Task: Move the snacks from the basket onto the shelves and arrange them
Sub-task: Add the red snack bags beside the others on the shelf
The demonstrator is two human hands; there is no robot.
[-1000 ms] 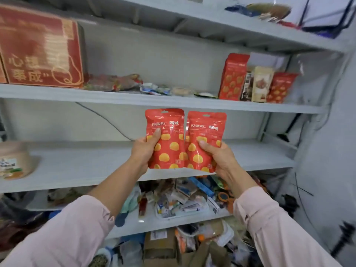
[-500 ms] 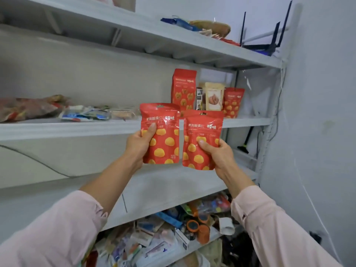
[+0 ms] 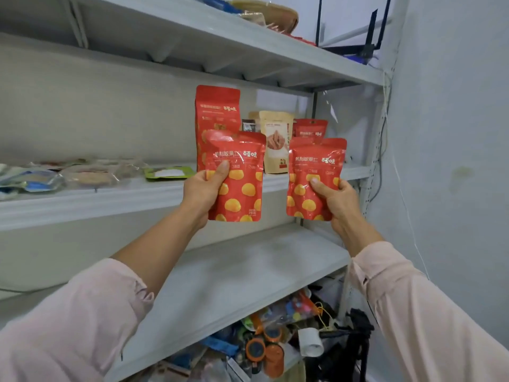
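The beige stand-up pouch [image 3: 276,139] looks like matt kraft paper. In front of it, the left red pouch [image 3: 239,188] and the right red pouch [image 3: 316,166], both yellow-dotted, are thin glossy plastic film, crinkled and catching highlights. Just left of the beige pouch the tall red bag [image 3: 217,108] has a duller satin finish, and farther left the flat clear-wrapped packets [image 3: 93,175] shine like cellophane. Beneath it the grey shelf board [image 3: 110,199] looks like smooth matt-painted metal, and below it the pale pink sleeves [image 3: 68,326] are soft matt cloth.
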